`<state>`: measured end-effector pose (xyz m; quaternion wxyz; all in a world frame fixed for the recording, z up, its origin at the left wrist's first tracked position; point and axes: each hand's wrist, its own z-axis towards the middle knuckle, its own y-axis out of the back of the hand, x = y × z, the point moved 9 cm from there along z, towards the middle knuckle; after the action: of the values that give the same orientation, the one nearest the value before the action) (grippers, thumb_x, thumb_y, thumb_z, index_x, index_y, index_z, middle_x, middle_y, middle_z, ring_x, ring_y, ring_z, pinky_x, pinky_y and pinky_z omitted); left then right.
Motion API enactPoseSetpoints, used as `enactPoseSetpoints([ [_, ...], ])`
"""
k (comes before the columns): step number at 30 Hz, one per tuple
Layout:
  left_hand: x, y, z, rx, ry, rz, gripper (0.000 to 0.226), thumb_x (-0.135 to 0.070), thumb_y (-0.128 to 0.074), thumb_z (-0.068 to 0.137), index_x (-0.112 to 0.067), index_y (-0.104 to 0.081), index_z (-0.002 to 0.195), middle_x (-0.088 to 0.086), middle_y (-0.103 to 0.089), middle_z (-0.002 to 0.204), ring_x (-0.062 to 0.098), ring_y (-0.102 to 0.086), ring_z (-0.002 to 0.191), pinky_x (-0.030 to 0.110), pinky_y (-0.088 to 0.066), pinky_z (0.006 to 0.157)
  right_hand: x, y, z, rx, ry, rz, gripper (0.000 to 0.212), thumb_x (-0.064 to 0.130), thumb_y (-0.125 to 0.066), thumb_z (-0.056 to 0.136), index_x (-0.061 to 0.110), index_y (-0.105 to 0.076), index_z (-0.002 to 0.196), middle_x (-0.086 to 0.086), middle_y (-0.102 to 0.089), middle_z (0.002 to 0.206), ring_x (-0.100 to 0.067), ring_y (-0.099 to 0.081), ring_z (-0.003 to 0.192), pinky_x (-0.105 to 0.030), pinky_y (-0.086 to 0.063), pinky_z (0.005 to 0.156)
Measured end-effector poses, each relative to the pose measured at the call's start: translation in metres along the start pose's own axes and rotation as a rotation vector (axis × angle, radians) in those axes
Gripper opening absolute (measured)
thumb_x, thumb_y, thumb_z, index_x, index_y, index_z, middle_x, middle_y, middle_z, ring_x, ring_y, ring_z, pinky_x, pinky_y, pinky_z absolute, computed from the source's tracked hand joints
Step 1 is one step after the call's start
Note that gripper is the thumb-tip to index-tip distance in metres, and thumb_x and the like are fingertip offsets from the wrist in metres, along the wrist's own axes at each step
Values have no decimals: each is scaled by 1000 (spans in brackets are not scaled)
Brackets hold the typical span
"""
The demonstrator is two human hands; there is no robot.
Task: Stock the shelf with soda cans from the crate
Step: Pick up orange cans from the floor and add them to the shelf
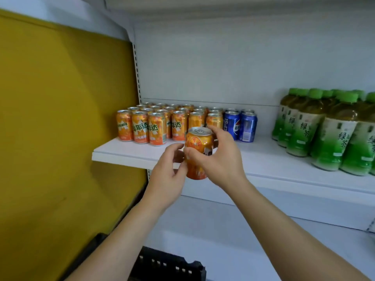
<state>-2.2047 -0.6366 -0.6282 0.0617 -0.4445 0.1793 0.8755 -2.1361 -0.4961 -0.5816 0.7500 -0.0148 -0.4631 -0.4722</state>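
Crate (168, 266) cut off below; rightmost bottles (365, 138) cropped; rear cans (162, 105) mostly hidden.

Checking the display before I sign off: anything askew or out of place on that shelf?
Nothing is spilled or toppled. The orange cans face different ways, labels not aligned. One orange can is off the shelf, gripped by the right hand.
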Motion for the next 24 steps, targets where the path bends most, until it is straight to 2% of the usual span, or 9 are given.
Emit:
enactPoseSetpoints([
  [3, 6, 8, 23, 24, -26, 96, 38, -29, -63, 97, -45, -44, 126, -24, -58, 119, -5, -57, 112, 29, -56, 87, 6, -23, 30, -20, 21, -66, 84, 55, -78, 73, 24, -45, 143, 6, -51, 127, -7, -51, 104, -23, -45, 89],
  [5, 20, 12, 39, 50, 12, 135, 42, -31, -60, 99, -46, -40, 133, -27, -57, 124, -2, -55, 119, 34, -54, 97, 4, -38, 46, -30, 18, -94, 83, 54, -78, 74, 22, -44, 144, 6, -48, 124, -7, -47, 96, -21, -40, 84],
  [8, 48, 10, 57, 144, 82, 249, 55, -37, -52, 102, -39, -27, 152, -11, -52, 145, 13, -49, 135, 38, -44, 110, -15, -64, 63, -39, -20, -106, 87, 54, -79, 74, 21, -42, 145, 2, -48, 132, -15, -55, 109, -24, -44, 88],
  [11, 77, 12, 70, 189, 119, 400, 61, -43, -43, 104, -36, -14, 158, -7, -30, 162, 18, -34, 146, 41, -36, 116, -34, -91, 74, -50, -45, -135, 86, 58, -78, 72, 22, -44, 142, -1, -49, 131, -21, -56, 114, -33, -50, 92],
  [14, 100, 21, 83, 172, 111, 568, 63, -44, -37, 105, -41, -4, 158, -5, -2, 169, 20, -10, 154, 46, -24, 122, -42, -110, 88, -68, -49, -149, 84, 57, -78, 73, 22, -42, 140, -4, -47, 135, -24, -53, 119, -38, -50, 94],
  [17, 123, 33, 98, 147, 174, 596, 76, -43, -48, 102, -42, 4, 157, -6, 14, 168, 24, -10, 155, 44, -25, 121, -46, -128, 99, -36, -58, -176, 88, 53, -76, 78, 22, -32, 147, -9, -48, 137, -29, -54, 119, -40, -51, 91],
  [20, 136, 37, 111, 154, 196, 600, 95, -41, -65, 94, -35, 5, 159, -2, 15, 168, 26, -14, 154, 43, -24, 123, -62, -149, 100, 5, -88, -179, 90, 43, -76, 81, 19, -25, 151, -11, -55, 131, -32, -59, 112, -40, -53, 84],
  [24, 145, 34, 119, 164, 192, 604, 90, -43, -65, 94, -29, -6, 160, -2, 4, 169, 24, -11, 155, 44, -22, 123, -89, -169, 103, 71, -172, -268, 69, 42, -76, 81, 11, -42, 132, -13, -62, 121, -32, -62, 103, -32, -45, 71],
])
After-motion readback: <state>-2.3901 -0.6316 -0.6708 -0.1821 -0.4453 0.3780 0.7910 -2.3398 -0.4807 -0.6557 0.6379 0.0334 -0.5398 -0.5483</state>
